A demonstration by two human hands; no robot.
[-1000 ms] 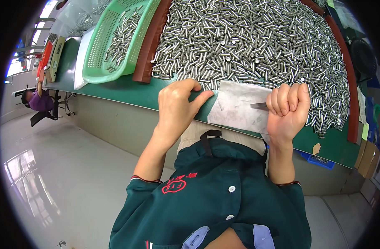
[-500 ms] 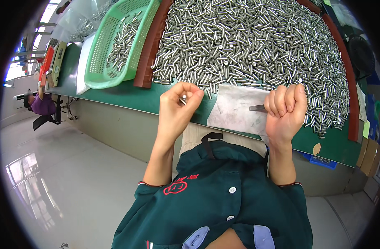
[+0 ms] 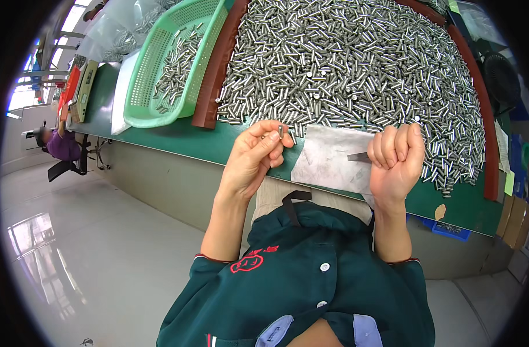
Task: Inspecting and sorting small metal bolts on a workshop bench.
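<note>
Between the thumb and fingers of my left hand is a small shiny metal pin, held near the front edge of the pile. My right hand is closed around a flat dark metal strip, whose end sticks out toward the left; the rest is hidden in the fist. Under that strip lies a smudged whitish cloth on the green table. Beyond both hands spreads a broad pile of loose metal pins, mostly lying flat, a few standing on end.
Reddish-brown rails border the pile left and right. A green perforated basket with some pins stands to the left. A black fan is at the far right, a blue bin below the table's edge. Another person sits far left.
My left hand has turned and shifted slightly right, bringing the pin up to its fingertips. My right hand stays almost in place with the strip. The whole view has shifted slightly.
</note>
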